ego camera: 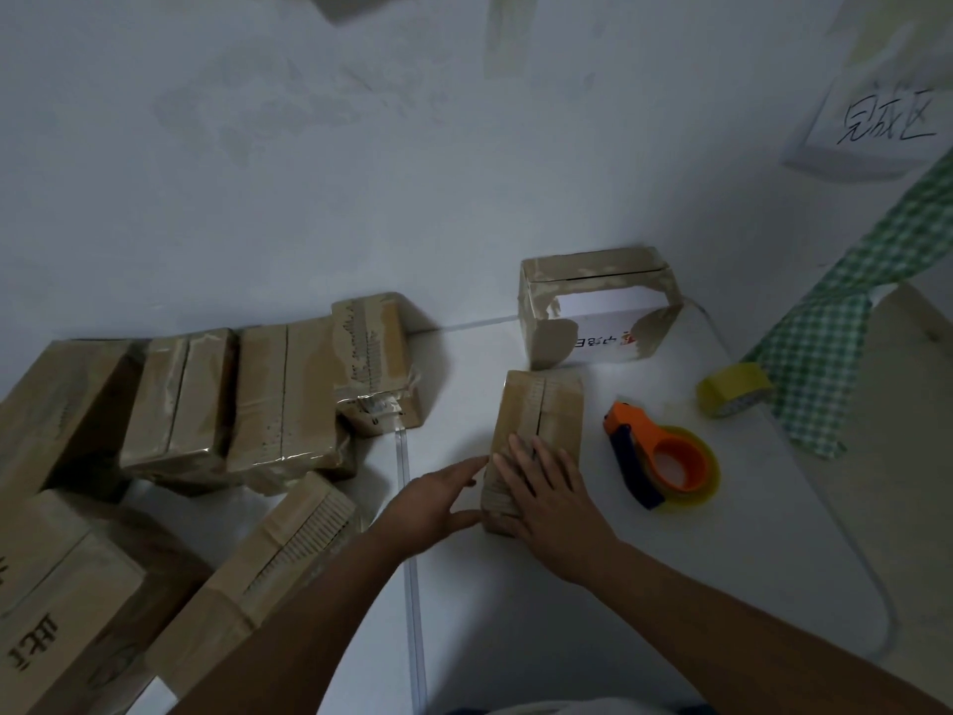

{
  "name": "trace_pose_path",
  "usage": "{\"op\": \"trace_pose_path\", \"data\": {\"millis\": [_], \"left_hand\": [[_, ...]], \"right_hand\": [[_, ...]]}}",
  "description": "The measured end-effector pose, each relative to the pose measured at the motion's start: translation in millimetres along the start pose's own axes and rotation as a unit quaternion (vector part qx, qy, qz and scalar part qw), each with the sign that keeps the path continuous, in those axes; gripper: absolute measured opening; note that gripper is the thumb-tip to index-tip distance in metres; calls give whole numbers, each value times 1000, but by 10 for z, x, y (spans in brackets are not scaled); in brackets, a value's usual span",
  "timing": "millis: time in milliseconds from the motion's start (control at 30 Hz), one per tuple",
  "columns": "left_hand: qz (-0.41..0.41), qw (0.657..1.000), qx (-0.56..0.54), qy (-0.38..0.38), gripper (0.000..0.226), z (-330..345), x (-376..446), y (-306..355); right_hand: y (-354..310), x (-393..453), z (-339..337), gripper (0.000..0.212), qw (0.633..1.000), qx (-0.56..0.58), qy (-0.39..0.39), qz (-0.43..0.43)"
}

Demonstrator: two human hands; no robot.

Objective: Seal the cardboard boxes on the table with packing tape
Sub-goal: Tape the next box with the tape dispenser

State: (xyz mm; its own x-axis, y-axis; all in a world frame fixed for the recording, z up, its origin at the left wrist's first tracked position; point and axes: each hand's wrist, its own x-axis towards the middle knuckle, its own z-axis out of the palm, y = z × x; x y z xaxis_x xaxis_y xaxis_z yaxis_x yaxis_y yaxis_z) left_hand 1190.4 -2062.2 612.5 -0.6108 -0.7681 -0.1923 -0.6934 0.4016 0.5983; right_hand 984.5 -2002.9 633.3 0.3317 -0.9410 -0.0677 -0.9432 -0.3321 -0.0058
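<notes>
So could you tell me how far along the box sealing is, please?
Done, apparently: the white-labelled box by the wall already wears tape. In hand: the small box, flaps closed, right hand flat on top, left hand against its side. Left: the tape dispenser lies untouched, and the pile of boxes waits, some already taped.

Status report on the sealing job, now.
Both hands open: right hand flat on top of small box, left hand against its side. Tape dispenser idle on table beside it. Nothing in the way.
</notes>
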Motion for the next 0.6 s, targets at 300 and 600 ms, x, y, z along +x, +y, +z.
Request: {"op": "trace_pose_path", "data": {"millis": [300, 600], "left_hand": [[-62, 991, -117, 10, 91, 128, -30, 43], [-90, 964, -248, 45, 81, 139, -5, 404]], "right_hand": [[171, 149, -48, 68, 990, 106, -75, -51], [489, -453, 4, 50, 817, 531, 99, 202]]}}
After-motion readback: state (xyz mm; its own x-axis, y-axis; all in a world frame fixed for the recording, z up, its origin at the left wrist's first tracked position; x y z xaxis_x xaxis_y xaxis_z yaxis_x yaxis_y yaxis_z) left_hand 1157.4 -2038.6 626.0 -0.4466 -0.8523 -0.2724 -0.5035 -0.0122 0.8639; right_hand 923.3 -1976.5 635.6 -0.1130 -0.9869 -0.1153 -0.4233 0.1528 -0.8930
